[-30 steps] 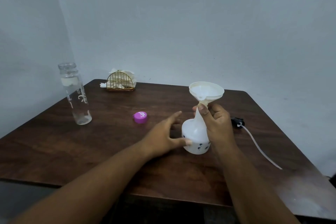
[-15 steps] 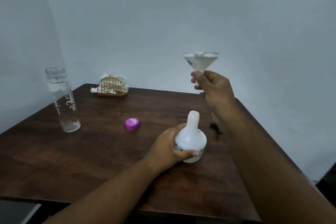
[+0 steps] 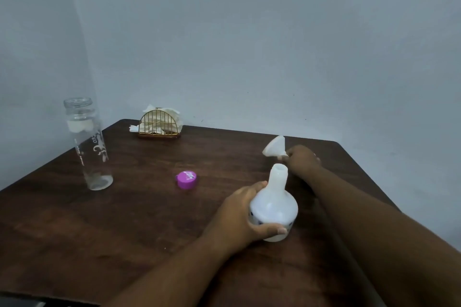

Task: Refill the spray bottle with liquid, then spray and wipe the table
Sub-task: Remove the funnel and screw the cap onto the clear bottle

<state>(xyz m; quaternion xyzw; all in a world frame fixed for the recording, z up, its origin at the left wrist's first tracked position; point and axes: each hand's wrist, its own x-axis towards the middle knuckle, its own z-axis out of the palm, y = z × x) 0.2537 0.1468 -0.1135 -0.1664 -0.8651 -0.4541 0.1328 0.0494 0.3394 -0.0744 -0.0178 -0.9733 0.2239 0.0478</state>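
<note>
Standing uncapped, white spray bottle (image 3: 274, 209) upright.

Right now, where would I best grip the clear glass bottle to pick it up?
Wrap the clear glass bottle round its mid-body, coming from its right, the side facing the hands. It stands upright, a straight cylinder with its mouth open, and nothing stands close beside it.

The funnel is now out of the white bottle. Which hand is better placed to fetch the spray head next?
The right hand, probably, once it puts down the funnel. The left hand grips the white bottle and steadies it. The spray head is not visible now.
</note>
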